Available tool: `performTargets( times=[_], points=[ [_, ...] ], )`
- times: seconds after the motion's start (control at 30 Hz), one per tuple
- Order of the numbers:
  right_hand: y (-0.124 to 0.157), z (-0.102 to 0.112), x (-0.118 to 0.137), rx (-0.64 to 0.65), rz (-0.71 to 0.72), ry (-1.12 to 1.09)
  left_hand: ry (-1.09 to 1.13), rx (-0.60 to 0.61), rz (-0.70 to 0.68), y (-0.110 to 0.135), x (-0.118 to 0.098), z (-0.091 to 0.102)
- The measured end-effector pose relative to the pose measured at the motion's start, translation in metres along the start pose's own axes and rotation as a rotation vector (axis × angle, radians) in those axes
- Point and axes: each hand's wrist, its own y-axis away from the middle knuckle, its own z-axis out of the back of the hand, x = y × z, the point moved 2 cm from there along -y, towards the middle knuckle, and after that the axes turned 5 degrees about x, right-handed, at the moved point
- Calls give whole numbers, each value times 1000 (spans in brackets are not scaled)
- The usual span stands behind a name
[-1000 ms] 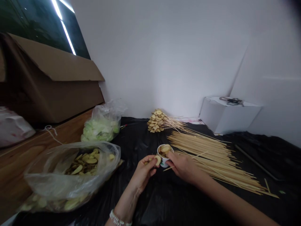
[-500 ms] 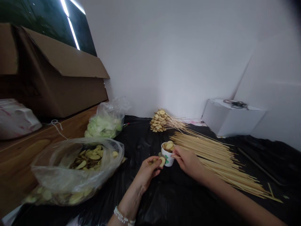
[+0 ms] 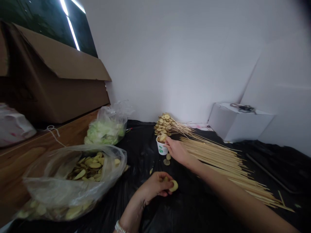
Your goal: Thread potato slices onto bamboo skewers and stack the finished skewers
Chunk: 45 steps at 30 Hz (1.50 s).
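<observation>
My left hand (image 3: pixel 155 186) is closed round a few pale potato slices (image 3: pixel 173 185) low over the black sheet. My right hand (image 3: pixel 177 150) reaches forward with its fingers on the rim of a small white paper cup (image 3: pixel 162 148) filled with slices. Two loose slices (image 3: pixel 166 160) lie on the sheet just in front of the cup. Behind the cup sits a pile of slices threaded on skewers (image 3: pixel 163 124). A wide bundle of bare bamboo skewers (image 3: pixel 225 161) lies to the right of my right arm.
A clear plastic bag of potato slices (image 3: pixel 80 176) lies at the left, a bag of green leaves (image 3: pixel 105 129) behind it. A brown cardboard box (image 3: pixel 55 87) stands on the wooden surface at far left. A white box (image 3: pixel 239 121) sits at back right.
My right hand has moved the cup away from me, toward the skewered pile. My left hand has drawn back toward me with its slices. Two slices now lie where the cup stood.
</observation>
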Motion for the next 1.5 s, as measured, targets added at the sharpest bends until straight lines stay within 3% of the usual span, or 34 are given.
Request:
performTargets(
  times=[0.17, 0.4, 0.57, 0.7, 1.0, 1.17, 1.27, 1.37, 1.5],
  points=[
    [-2, -6, -3, 84, -14, 23, -1, -7, -8, -2, 3, 1],
    [23, 8, -7, -4, -9, 31, -2, -13, -10, -1, 0, 1],
    [35, -15, -3, 201, -2, 108, -5, -30, -10, 1, -2, 0],
    [28, -26, 4, 267, -38, 130, -11, -35, -20, 2, -4, 1],
    [58, -10, -3, 340, 30, 31, -6, -29, -20, 1, -3, 0],
    [65, 2, -16, 82, -137, 28, 21, -24, -1, 10, -21, 0],
    [65, -3, -17, -21, -120, 61, 5, -56, -19, 9, -45, 4],
    [69, -15, -15, -109, -74, 97, 40, -113, -57, -8, -59, 9],
    [78, -28, -13, -231, -32, 140, 218, -301, -197, -41, -52, 17]
  ],
)
